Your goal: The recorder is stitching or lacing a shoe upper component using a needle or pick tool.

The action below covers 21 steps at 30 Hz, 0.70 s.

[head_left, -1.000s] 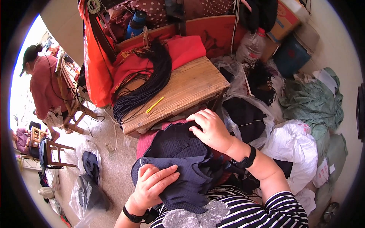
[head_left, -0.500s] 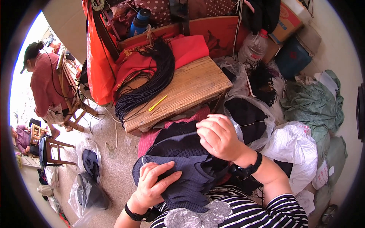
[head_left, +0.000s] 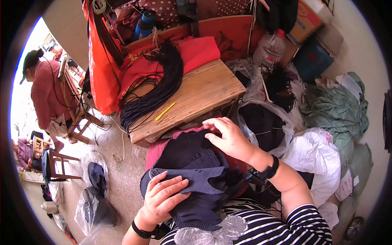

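Observation:
A dark navy mesh fabric piece (head_left: 204,179) with ragged-looking edges lies bunched over my lap. My left hand (head_left: 165,198) rests across its left part, fingers stretched over the cloth and pressing it down. A thin pale thread (head_left: 151,173) shows at the fabric's left edge. Above the cloth's upper right edge, my right hand (head_left: 228,139) is curled, thumb and forefinger drawn toward each other. Whatever lies between those fingers is too small to make out. Beneath the cloth shows a red striped fabric (head_left: 154,152).
Ahead stands a wooden bench (head_left: 208,85) bearing a bundle of black cords (head_left: 169,81), a yellow crochet hook (head_left: 165,111) and red cloth (head_left: 202,51). Plastic bags of dark material (head_left: 261,126) and a white sack (head_left: 314,155) lie right. A seated person (head_left: 51,90) is at left.
My right hand has moved slightly left and down, its fist loosening so the thumb shows. My left fingers lie flatter on the fabric. The view has shifted a little.

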Each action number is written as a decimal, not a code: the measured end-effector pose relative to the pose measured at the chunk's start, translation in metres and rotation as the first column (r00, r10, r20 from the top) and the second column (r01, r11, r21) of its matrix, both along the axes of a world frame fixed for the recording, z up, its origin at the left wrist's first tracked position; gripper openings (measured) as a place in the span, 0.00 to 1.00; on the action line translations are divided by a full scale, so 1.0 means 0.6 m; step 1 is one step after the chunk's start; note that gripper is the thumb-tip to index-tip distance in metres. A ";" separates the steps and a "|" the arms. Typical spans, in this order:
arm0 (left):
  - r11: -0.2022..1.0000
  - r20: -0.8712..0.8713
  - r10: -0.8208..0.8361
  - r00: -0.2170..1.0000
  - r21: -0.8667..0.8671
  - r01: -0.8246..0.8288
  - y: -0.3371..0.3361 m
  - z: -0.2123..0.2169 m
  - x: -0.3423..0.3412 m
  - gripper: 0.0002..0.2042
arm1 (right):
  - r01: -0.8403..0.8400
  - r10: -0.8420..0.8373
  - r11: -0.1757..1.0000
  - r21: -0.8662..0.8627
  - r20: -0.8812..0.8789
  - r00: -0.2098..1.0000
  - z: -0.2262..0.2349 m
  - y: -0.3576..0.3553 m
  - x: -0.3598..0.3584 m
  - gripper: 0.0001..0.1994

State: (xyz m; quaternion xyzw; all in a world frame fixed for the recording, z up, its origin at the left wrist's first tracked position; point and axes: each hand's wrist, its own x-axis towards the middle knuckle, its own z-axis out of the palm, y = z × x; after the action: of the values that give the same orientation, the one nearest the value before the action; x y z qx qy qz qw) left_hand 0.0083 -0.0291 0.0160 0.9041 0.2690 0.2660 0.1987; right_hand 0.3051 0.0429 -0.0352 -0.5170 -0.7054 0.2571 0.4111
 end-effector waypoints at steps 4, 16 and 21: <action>1.000 0.016 -0.004 1.000 -0.004 0.004 0.000 0.002 0.002 0.16 | 0.006 -0.089 0.976 0.217 0.378 0.921 -0.002 -0.001 -0.004 0.07; 0.995 0.028 0.078 0.997 0.067 -0.079 0.002 -0.001 0.000 0.17 | -0.675 0.679 0.733 0.083 -0.145 0.720 0.091 -0.077 0.020 0.04; 0.999 0.027 0.001 1.000 -0.035 0.000 -0.002 0.001 0.003 0.15 | -0.194 0.198 0.971 -0.137 0.015 0.980 0.054 -0.027 0.020 0.09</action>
State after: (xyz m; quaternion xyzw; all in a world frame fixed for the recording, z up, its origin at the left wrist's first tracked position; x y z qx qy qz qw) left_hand 0.0104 -0.0302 0.0166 0.8968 0.2712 0.2735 0.2178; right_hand 0.3170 0.0267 -0.0028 -0.4750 -0.7398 0.3360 0.3378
